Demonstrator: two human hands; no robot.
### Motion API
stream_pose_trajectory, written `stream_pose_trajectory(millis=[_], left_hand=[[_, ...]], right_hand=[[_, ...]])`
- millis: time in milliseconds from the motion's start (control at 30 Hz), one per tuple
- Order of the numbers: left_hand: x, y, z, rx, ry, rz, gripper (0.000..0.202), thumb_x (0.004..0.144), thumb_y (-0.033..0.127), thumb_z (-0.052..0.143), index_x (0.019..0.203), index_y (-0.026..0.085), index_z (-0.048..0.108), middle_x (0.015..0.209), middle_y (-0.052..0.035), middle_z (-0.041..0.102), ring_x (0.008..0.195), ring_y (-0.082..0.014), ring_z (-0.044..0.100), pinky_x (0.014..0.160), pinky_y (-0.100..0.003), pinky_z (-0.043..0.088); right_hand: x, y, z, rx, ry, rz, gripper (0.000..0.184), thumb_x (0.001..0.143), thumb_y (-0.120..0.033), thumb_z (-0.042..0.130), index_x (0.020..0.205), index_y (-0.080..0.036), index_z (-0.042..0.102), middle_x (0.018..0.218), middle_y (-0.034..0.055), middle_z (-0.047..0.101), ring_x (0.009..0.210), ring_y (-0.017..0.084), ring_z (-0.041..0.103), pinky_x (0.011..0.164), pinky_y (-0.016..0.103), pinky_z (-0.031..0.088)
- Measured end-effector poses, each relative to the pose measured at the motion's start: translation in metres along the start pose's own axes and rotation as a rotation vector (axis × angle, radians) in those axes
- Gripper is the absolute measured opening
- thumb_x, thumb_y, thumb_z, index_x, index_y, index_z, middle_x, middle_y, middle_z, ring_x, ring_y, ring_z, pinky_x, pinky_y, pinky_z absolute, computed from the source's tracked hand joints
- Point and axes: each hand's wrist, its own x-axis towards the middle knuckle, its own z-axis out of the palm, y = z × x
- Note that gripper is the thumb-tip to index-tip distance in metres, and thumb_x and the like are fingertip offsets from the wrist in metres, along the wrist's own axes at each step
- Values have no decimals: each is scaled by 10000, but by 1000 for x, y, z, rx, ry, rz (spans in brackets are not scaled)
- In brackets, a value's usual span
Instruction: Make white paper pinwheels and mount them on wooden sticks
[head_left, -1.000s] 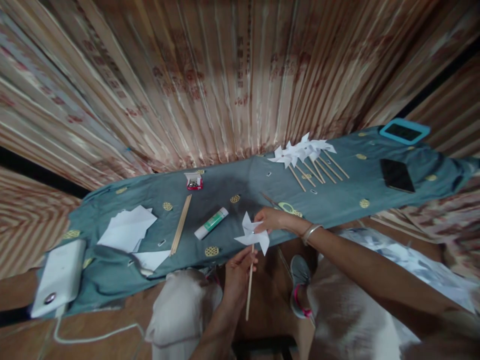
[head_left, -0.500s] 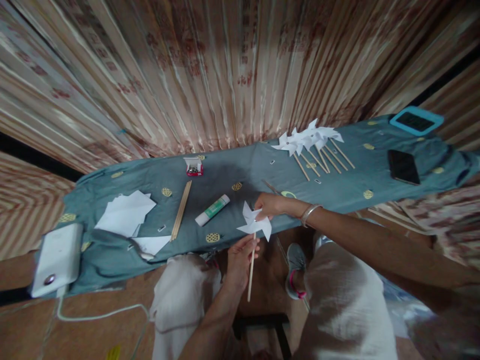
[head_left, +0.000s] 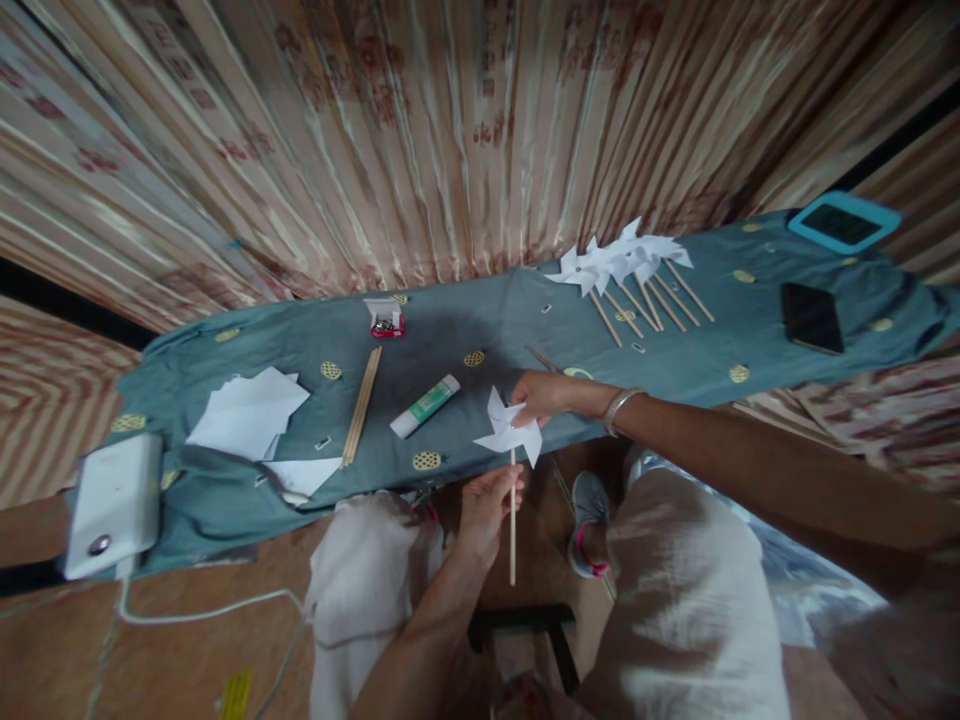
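A white paper pinwheel (head_left: 495, 432) on a thin wooden stick (head_left: 513, 540) is held over the near edge of the cloth-covered table. My left hand (head_left: 484, 508) is closed around the stick just below the paper blades. With bent fingers, my right hand (head_left: 546, 396) grips the pinwheel's upper right side near its centre; the fingertips are partly hidden. Left of the pinwheel lies a glue stick (head_left: 424, 407). The tip of what looks like scissors (head_left: 541, 358) shows behind my right hand.
Finished pinwheels (head_left: 628, 260) lie in a row at the back right, near a black phone (head_left: 812, 318) and a blue-framed device (head_left: 844, 222). Leftward are bare sticks (head_left: 362, 408), a small red box (head_left: 387, 318) of metal pieces, paper sheets (head_left: 244, 415) and a white power bank (head_left: 112, 505) with a cable.
The pinwheel's stick has swung from a slant to nearly vertical, its lower end moving right. Both hands keep their grip. The whole view has shifted slightly.
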Motion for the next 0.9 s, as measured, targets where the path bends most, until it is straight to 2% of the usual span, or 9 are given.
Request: stream_pose_trajectory(millis=[400, 567, 900], left_hand=[[1, -3, -1, 4, -24, 37, 456, 449, 447, 887, 742, 117, 775, 600, -36, 651, 508, -71, 499, 540, -225, 375], [3, -4, -1, -2, -21, 31, 460, 416, 450, 896, 718, 125, 776, 601, -40, 661, 509, -71, 511, 536, -217, 385], [5, -6, -1, 11, -13, 47, 453, 434, 450, 887, 721, 119, 774, 601, -45, 667, 489, -69, 517, 525, -219, 385]], right_hand=[[-5, -2, 3, 35, 32, 33, 196, 572, -111, 791, 522, -146, 604, 483, -38, 574, 486, 98, 550, 543, 233, 517], [-4, -2, 3, 46, 25, 47, 229, 543, -132, 821, 517, -143, 594, 461, -46, 564, 478, 89, 544, 535, 222, 519], [-3, -2, 4, 80, 26, 54, 267, 503, -193, 860, 510, -153, 597, 458, -38, 586, 493, 95, 565, 524, 207, 516]])
